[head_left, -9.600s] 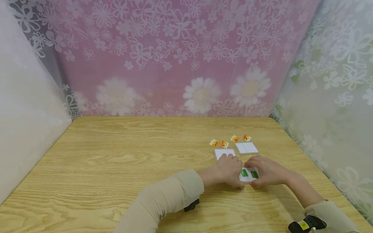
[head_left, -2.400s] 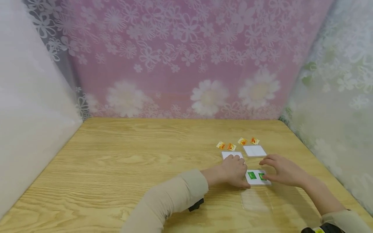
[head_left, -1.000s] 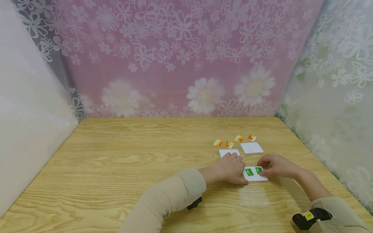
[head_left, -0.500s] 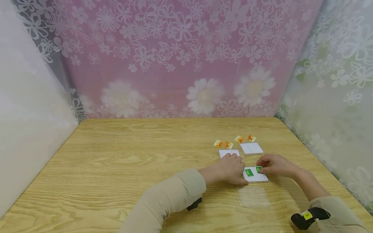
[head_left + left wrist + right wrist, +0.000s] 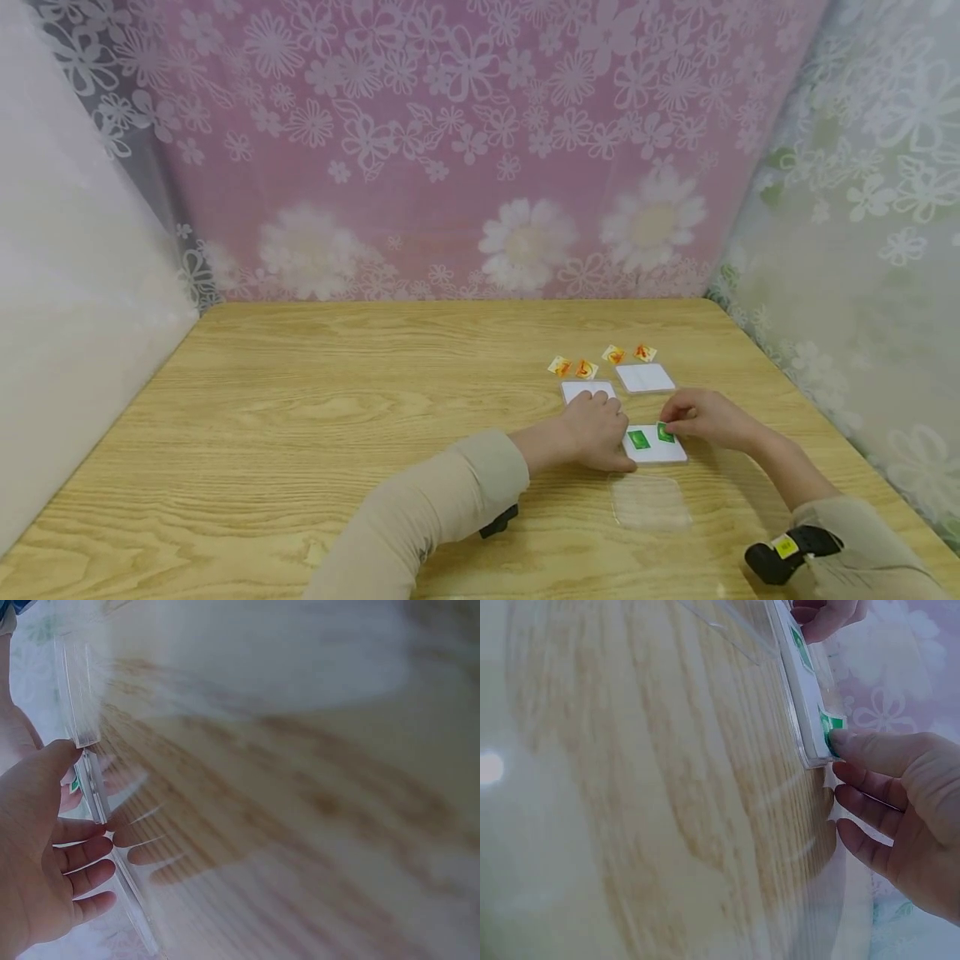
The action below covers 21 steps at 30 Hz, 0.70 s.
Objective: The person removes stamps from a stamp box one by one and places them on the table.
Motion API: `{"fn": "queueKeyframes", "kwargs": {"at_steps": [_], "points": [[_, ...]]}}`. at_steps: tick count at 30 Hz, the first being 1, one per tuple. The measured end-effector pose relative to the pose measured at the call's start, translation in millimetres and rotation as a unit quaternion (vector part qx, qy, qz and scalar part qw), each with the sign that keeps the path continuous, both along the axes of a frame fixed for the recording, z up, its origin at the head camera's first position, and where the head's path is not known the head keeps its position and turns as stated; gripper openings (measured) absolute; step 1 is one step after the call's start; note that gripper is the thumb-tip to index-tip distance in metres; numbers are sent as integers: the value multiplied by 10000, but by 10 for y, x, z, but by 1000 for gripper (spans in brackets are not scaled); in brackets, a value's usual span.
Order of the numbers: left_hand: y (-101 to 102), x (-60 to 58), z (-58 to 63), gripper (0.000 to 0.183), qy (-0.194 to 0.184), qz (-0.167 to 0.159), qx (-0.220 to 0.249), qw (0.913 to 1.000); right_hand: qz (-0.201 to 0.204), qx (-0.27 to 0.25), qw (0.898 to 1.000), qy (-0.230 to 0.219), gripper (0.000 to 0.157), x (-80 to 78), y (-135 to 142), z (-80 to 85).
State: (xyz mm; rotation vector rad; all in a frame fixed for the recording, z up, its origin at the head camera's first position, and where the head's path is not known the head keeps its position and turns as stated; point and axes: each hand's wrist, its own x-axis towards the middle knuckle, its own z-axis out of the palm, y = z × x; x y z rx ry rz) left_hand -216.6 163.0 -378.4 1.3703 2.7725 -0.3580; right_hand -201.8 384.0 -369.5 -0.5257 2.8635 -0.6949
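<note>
My left hand grips the left end of a shallow clear box with a white inside, thumb at the near edge and fingers at the far one. Two small green squares show on the white surface. At its right end my right hand pinches the right-hand green square between thumb and forefinger; in the right wrist view one corner of it is raised. A clear plastic lid lies on the table just in front of the box.
Two more white-filled boxes lie behind: one at the right, another partly hidden by my left hand. Several small orange-patterned squares lie beyond them. The wooden table meets flowered curtains at the back and sides.
Earlier both hands held the box; its clear lid has since come off and lies in front. My right hand has pinched the right green square and shifted it slightly, turning it.
</note>
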Motion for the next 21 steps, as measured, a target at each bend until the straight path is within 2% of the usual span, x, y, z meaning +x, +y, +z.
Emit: {"fn": "queueKeyframes", "kwargs": {"at_steps": [7,14,21], "points": [[4,0,-7,56,55,-45,-49,10000,-65,-604,9977,-301,12,24,98,12],[-11,19,19,55,105,-92,-81,9999,-752,-790,9913,-740,26,36,232,49],[-14,12,11,56,155,-117,-120,9997,-1154,-1078,9826,-978,33,40,313,96]]}}
